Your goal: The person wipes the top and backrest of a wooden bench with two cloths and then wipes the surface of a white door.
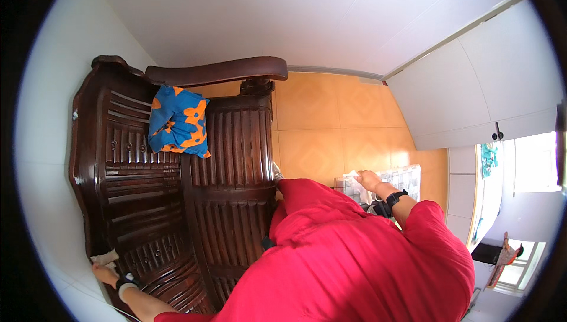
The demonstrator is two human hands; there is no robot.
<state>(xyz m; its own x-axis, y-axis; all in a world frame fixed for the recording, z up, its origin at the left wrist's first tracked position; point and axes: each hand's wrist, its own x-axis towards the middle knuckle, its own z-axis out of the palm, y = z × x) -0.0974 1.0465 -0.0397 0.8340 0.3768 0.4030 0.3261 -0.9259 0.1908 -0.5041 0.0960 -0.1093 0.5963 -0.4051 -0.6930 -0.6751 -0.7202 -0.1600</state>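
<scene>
At the lower left, my left hand (104,274) grips a beige cloth (105,258) at the top edge of the backrest of a dark carved wooden bench (230,194). The cloth lies against the wood there. Away to the right, my right hand (366,180) pinches a thin whitish cloth (365,194) that hangs down from the fingers. Below that hand, in the picture, is a grey-and-white patterned cover (407,179) on a low surface, partly hidden by my arm. A blue cushion (179,120) with orange shapes leans on the bench near its armrest.
The curved armrest (217,70) runs close to the white wall (301,21). Orange floor tiles (310,145) show beyond the seat. A white door (460,78) with a dark handle is at the right. Another person (500,253) stands far off by a window.
</scene>
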